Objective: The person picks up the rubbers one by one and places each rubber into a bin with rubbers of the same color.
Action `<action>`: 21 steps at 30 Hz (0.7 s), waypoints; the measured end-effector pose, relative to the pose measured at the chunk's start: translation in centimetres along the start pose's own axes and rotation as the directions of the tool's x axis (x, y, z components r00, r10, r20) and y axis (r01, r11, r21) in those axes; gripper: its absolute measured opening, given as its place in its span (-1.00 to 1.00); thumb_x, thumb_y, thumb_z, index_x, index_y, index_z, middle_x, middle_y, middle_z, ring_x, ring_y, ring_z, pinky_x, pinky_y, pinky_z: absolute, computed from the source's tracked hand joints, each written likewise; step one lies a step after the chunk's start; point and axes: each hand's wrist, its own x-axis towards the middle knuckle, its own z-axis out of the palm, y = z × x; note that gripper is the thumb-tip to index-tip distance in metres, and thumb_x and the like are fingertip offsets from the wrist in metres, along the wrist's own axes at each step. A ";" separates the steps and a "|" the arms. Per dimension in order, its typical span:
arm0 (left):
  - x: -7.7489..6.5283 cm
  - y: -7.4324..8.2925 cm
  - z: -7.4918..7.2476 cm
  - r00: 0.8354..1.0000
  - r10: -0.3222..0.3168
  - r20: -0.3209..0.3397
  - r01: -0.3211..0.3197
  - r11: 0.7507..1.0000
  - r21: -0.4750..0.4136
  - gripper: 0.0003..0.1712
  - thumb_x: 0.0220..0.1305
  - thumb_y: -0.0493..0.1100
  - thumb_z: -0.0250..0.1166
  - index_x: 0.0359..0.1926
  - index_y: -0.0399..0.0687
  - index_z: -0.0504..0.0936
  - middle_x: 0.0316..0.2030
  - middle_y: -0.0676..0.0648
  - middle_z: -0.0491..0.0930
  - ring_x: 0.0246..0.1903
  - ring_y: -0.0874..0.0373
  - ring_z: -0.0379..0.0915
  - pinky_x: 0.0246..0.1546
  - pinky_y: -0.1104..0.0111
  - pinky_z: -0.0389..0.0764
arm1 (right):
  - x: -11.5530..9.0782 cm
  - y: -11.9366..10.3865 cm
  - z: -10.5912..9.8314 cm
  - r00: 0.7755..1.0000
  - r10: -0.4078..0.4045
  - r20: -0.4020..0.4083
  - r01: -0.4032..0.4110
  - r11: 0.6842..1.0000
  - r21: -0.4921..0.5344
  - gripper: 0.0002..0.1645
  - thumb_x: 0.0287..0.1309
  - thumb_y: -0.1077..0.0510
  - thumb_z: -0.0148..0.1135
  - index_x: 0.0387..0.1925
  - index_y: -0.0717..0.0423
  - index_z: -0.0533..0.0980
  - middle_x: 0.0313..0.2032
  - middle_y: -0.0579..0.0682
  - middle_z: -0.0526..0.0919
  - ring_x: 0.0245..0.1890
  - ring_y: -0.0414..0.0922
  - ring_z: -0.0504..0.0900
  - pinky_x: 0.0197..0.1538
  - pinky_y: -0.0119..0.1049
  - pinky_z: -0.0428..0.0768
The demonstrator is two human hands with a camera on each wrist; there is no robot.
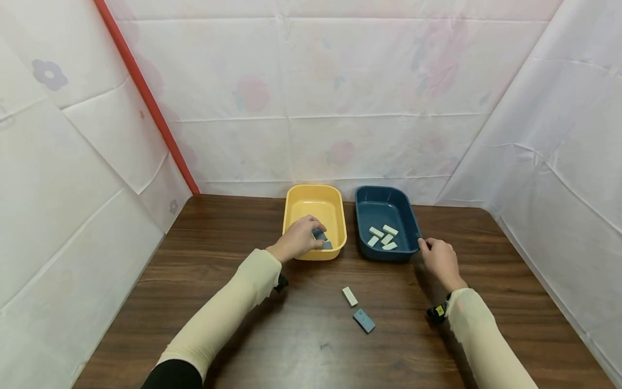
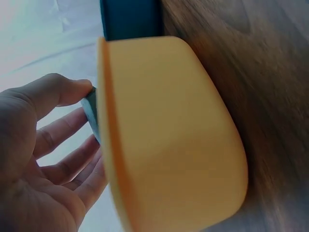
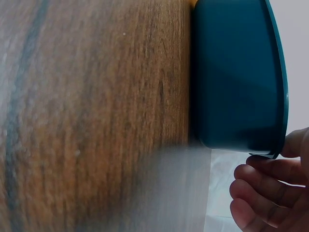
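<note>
My left hand reaches over the near end of a yellow tub. Between its thumb and fingers it pinches a blue-grey rectangular block, partly hidden behind the tub's rim in the left wrist view. Just below that hand another blue-grey block shows inside the tub. At the near right corner of a dark blue tub, my right hand pinches the rim with thumb and forefinger. Several pale cream blocks lie scattered on the floor of the blue tub.
On the brown wooden table, in front of the tubs, lie a cream block and a blue-grey block close together. The tubs stand side by side against a white cloth wall. Cloth also hangs along both sides.
</note>
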 end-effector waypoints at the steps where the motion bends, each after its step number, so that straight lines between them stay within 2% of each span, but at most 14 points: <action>1: 0.2 -0.1 0.0 1.000 -0.011 0.009 0.010 1.000 0.001 -0.64 0.20 -0.16 0.38 0.00 -0.20 0.68 -0.01 -0.11 0.58 -0.06 0.01 0.51 0.00 0.19 0.56 | 0.0 0.0 -0.1 1.000 0.001 -0.001 -0.001 1.000 -0.002 -0.44 0.47 0.01 -0.13 -0.03 0.43 0.58 -0.18 0.35 0.69 -0.28 0.13 0.62 -0.15 0.07 0.56; 8: 1.5 -0.4 0.1 0.997 -0.038 0.061 0.037 0.999 0.023 -0.62 0.22 -0.15 0.38 0.03 -0.21 0.67 0.03 -0.15 0.58 0.03 -0.05 0.51 0.08 0.15 0.53 | 0.0 0.0 -0.2 1.000 0.012 -0.001 -0.012 1.000 -0.007 -0.45 0.47 0.01 -0.12 -0.04 0.42 0.58 -0.18 0.35 0.69 -0.28 0.12 0.62 -0.16 0.05 0.55; 14: 2.7 -0.5 0.3 0.995 -0.054 0.085 0.051 0.998 0.044 -0.64 0.22 -0.15 0.38 0.01 -0.21 0.68 -0.02 -0.15 0.61 -0.03 -0.01 0.53 0.05 0.18 0.55 | 0.0 0.2 -0.1 1.000 0.016 0.009 -0.016 1.000 -0.004 -0.44 0.47 -0.01 -0.13 -0.03 0.41 0.58 -0.17 0.35 0.69 -0.28 0.11 0.62 -0.16 0.05 0.55; 18: 3.4 -0.6 0.5 0.992 -0.071 0.108 0.067 0.997 0.043 -0.64 0.23 -0.13 0.36 0.02 -0.20 0.68 -0.03 -0.13 0.62 -0.04 0.02 0.53 0.03 0.20 0.55 | 0.0 0.2 0.0 1.000 0.010 0.004 -0.010 1.000 -0.012 -0.45 0.47 0.00 -0.12 -0.05 0.40 0.59 -0.24 0.31 0.70 -0.34 0.07 0.59 -0.22 0.00 0.53; 21: 3.7 -0.7 0.7 0.987 -0.103 0.127 0.101 0.995 0.021 -0.62 0.25 -0.14 0.35 0.05 -0.21 0.66 0.01 -0.13 0.59 -0.01 0.01 0.51 0.03 0.20 0.55 | 0.1 0.1 0.1 1.000 0.002 0.002 -0.002 1.000 -0.015 -0.46 0.46 0.00 -0.10 -0.09 0.39 0.60 -0.35 0.24 0.69 -0.42 0.03 0.55 -0.28 -0.07 0.50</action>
